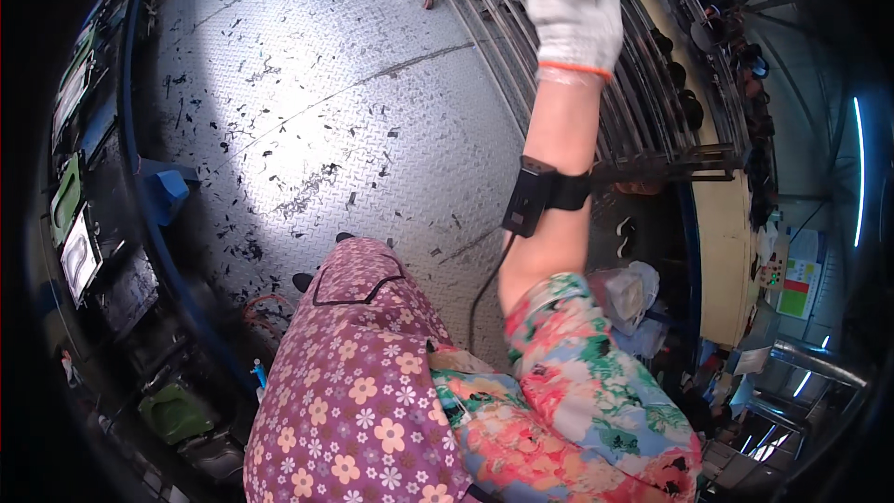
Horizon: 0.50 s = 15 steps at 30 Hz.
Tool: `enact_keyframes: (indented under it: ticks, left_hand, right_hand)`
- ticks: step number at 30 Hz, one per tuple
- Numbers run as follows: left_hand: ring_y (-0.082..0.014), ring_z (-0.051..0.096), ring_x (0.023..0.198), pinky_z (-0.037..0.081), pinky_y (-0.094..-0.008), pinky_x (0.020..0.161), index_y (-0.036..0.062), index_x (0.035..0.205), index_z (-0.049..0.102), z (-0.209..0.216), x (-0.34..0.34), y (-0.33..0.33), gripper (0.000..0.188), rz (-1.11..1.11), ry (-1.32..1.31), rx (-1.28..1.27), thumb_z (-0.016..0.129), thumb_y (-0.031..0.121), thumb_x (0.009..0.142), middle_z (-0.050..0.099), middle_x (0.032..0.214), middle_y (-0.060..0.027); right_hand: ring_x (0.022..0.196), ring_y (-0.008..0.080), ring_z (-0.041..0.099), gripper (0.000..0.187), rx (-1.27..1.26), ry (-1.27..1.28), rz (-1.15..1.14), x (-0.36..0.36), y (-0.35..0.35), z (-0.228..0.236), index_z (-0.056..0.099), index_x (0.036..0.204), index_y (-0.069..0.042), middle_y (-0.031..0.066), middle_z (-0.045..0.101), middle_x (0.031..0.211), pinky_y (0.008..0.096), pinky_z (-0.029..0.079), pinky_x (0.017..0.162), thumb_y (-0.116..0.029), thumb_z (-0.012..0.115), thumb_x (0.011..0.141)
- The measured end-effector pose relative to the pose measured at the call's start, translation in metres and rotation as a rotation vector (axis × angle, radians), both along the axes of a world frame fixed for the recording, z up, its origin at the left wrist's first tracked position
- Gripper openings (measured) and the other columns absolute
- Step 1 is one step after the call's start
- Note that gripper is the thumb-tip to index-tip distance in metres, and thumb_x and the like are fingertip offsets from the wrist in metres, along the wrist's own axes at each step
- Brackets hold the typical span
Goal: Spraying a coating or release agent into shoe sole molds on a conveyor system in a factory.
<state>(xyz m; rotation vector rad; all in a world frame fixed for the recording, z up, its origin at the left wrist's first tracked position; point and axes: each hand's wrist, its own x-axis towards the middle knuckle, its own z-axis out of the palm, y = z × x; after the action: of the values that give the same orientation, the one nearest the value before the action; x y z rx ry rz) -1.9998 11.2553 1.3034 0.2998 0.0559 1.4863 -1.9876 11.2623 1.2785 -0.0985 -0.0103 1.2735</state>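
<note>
White-gloved right hand [573, 5] reaches onto metal rack [643, 93] above littered floor [317, 112]

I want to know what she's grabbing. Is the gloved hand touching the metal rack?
Cannot tell: in the head view the right hand overlaps the metal rack, hiding any contact.

White knit glove [573, 0], black wrist device [533, 196], floral sleeve [596, 382], apron [358, 391].

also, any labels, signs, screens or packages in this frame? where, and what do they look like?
Sign: right edge, rectangular, with green and red blocks.
Control box: beside the sign, pale, with small coloured buttons.
Plastic bags: by the right elbow, translucent white.
Panel: left edge, white rectangle, dark frame.
Right hand: white glove, up at the metal rack.
</note>
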Motion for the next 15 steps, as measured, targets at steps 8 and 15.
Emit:
enact_keyframes:
  ticks: [8,15]
  left_hand:
    - [-0.0162,0.068,0.108,0.053,-0.0313,0.105,0.0018,0.114,0.059,0.006,0.004,-0.069,0.034,-0.308,-0.195,-0.104,0.055,-0.013,0.083,0.072,0.113,-0.0087]
    - [-0.0208,0.057,0.133,0.044,-0.0324,0.108,0.0028,0.136,0.062,0.047,-0.077,-0.033,0.04,-0.42,-0.405,-0.101,0.063,0.017,0.099,0.066,0.139,-0.0118]
  right_hand:
    - [0.11,0.03,0.069,0.042,-0.088,0.004,-0.201,-0.026,-0.06,0.01,0.068,0.122,-0.001,0.0157,0.073,0.12,0.0451,0.054,0.094,-0.033,0.044,0.106]
    - [0.109,0.0288,0.069,0.039,-0.08,0.026,-0.257,-0.079,-0.061,0.042,0.068,0.121,-0.002,0.0145,0.073,0.118,0.0441,0.054,0.094,-0.03,0.047,0.104]
